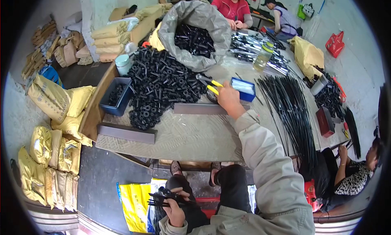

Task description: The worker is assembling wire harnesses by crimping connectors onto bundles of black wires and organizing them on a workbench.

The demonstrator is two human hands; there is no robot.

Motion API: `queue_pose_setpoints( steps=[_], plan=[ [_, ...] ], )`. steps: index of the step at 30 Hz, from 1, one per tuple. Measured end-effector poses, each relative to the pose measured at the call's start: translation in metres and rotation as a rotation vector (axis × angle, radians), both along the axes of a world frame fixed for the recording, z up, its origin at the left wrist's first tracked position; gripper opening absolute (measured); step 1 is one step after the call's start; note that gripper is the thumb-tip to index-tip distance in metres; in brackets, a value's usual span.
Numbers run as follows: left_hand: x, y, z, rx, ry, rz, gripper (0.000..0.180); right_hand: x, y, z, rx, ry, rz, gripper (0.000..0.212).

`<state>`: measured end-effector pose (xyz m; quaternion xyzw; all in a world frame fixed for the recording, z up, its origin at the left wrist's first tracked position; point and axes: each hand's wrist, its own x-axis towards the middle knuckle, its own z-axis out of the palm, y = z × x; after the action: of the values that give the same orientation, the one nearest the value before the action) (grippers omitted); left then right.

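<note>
Stretched forward over the table, my right hand [229, 97] has its fingers closed at the yellow handles of a pair of pliers [212, 88]. The jaws point left toward a heap of black plastic fittings [163, 82]. Just right of that hand sits a small blue box [243, 89] with pale, clear-looking contents. Low by my lap, my left hand [175, 206] is closed round several thin black rods [158, 200] with a dark fitting [166, 191] among them. How the fitting joins the rods cannot be made out.
A grey sack [165, 35] of black parts stands behind the heap. A blue bin [116, 106], grey bars [127, 133] and a long bundle of black rods [289, 116] lie on the table. A yellow-topped bottle [264, 55] stands farther back. Other people [232, 11] sit around.
</note>
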<state>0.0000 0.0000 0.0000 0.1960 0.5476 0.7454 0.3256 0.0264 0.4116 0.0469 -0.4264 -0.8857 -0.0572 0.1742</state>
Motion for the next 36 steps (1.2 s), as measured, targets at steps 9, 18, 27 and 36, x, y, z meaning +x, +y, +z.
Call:
queue_pose_setpoints(
  steps=[9, 18, 27, 36],
  plan=[
    [0.004, 0.003, 0.005, -0.03, 0.011, 0.019, 0.052, 0.009, -0.004, 0.011, 0.019, 0.224, 0.038, 0.016],
    [0.01, -0.005, 0.022, -0.011, 0.007, 0.037, 0.048, 0.033, -0.056, 0.027, -0.475, 0.748, 0.269, 0.012],
    [0.017, -0.002, 0.088, 0.122, 0.116, -0.265, 0.052, 0.086, -0.266, 0.035, -1.221, 1.185, 0.972, 0.013],
    [0.037, -0.027, 0.088, 0.177, 0.257, -0.298, 0.053, 0.1, -0.3, 0.044, -1.107, 1.102, 1.045, 0.014]
  ],
)
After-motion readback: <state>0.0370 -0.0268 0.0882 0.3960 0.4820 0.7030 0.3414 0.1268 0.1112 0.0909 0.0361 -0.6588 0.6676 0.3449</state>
